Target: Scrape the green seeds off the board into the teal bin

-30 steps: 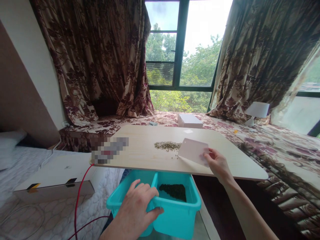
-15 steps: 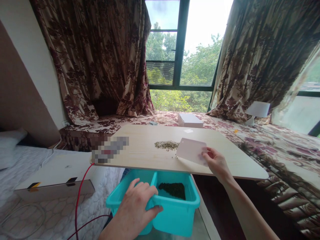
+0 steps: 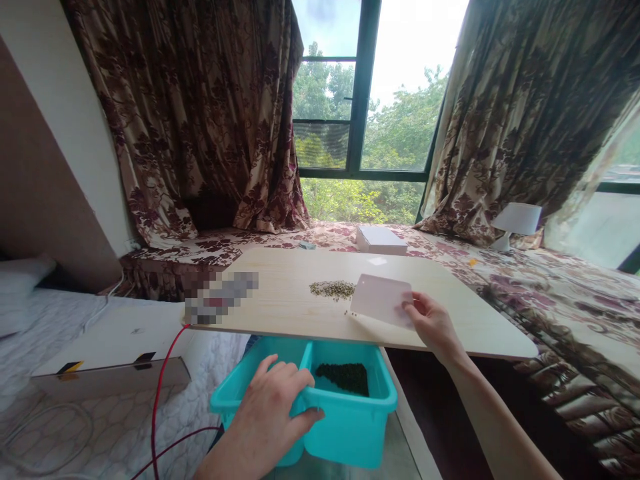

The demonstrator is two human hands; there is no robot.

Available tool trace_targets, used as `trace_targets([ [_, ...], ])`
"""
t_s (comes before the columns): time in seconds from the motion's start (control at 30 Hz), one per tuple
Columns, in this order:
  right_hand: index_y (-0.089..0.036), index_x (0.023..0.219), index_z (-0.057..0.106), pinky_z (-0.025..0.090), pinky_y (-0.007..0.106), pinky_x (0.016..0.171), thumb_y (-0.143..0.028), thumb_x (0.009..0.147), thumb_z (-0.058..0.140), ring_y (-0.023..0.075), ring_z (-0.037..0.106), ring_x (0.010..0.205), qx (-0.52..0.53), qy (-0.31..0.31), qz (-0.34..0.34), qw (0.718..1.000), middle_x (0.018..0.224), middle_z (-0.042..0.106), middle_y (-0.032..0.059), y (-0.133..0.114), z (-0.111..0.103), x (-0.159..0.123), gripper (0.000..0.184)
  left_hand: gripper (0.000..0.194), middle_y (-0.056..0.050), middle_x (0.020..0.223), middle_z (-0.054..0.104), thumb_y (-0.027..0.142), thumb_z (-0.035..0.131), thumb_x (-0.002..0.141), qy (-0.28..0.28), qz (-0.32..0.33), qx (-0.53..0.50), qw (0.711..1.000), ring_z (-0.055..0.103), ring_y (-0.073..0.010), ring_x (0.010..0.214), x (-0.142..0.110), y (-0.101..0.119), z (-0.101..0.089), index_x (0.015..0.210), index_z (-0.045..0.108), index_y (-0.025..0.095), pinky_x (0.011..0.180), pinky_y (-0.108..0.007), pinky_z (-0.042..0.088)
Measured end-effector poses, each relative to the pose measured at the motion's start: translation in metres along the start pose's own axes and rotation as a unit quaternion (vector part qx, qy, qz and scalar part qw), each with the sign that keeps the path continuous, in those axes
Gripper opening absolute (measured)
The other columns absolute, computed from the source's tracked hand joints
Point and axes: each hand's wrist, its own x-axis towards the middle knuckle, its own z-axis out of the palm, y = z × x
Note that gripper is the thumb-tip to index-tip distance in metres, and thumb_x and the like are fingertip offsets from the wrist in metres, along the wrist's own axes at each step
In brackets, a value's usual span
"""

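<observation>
My right hand (image 3: 433, 323) pinches a thin white plastic card (image 3: 381, 299) and holds it on edge on the light wooden tabletop (image 3: 280, 300). A small heap of greenish seeds (image 3: 332, 289) lies just left of the card. A few stray seeds sit near the card's lower edge. My left hand (image 3: 270, 415) grips the near rim and middle divider of a turquoise two-part bin (image 3: 345, 427) held below the table's front edge. The bin's right compartment holds a pile of dark seeds (image 3: 343, 377).
A white flat box (image 3: 381, 239) and a white lamp (image 3: 516, 221) rest on the patterned window seat behind the table. A red cable (image 3: 159, 393) hangs from the table's left end. A long cardboard box (image 3: 107, 347) lies on the mattress at left. Heavy curtains frame the window.
The white card has slid a little to the left, closer to the seed heap. My left hand and the bin have stayed where they were.
</observation>
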Motion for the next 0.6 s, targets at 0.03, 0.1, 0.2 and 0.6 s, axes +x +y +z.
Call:
trace_targets([
  [0.03,-0.017,0.091,0.064,0.052,0.031,0.061,-0.035,0.069,0.059,0.0225,0.070,0.072,-0.002,0.002,-0.003,1.000,0.073,0.074,0.0074,-0.0003,-0.0006,-0.0003,0.029,0.013,0.003,0.081,0.061,0.024,0.068,0.077,0.003,0.001,-0.001,1.000,0.060,-0.0197,0.083,-0.0002,-0.0004,-0.0001,0.086,0.058,0.026,0.103,-0.054,0.030],
  [0.1,-0.017,0.092,0.064,0.053,0.032,0.063,-0.035,0.069,0.059,0.0226,0.070,0.073,-0.008,0.010,-0.008,1.000,0.074,0.074,0.0073,-0.0004,-0.0012,-0.0005,0.029,0.012,0.003,0.081,0.061,0.024,0.067,0.078,0.007,0.002,-0.003,1.000,0.060,-0.0197,0.082,-0.0007,-0.0009,-0.0003,0.086,0.059,0.026,0.103,-0.054,0.030],
  [0.2,-0.018,0.090,0.064,0.053,0.032,0.066,-0.034,0.068,0.060,0.0226,0.070,0.075,-0.006,0.013,-0.009,1.000,0.077,0.074,0.0075,-0.0001,-0.0009,-0.0019,0.028,0.012,0.003,0.080,0.061,0.024,0.067,0.078,0.008,-0.003,-0.002,1.000,0.060,-0.0198,0.082,-0.0013,-0.0014,-0.0007,0.086,0.058,0.025,0.103,-0.054,0.029],
  [0.6,-0.017,0.092,0.063,0.052,0.032,0.066,-0.038,0.068,0.062,0.0223,0.069,0.075,0.027,0.015,0.006,1.000,0.080,0.074,0.0090,0.0050,0.0021,-0.0051,0.032,0.011,0.003,0.080,0.059,0.023,0.066,0.079,-0.011,-0.011,0.006,1.000,0.058,-0.0200,0.083,-0.0022,-0.0037,-0.0040,0.086,0.057,0.025,0.103,-0.055,0.028],
])
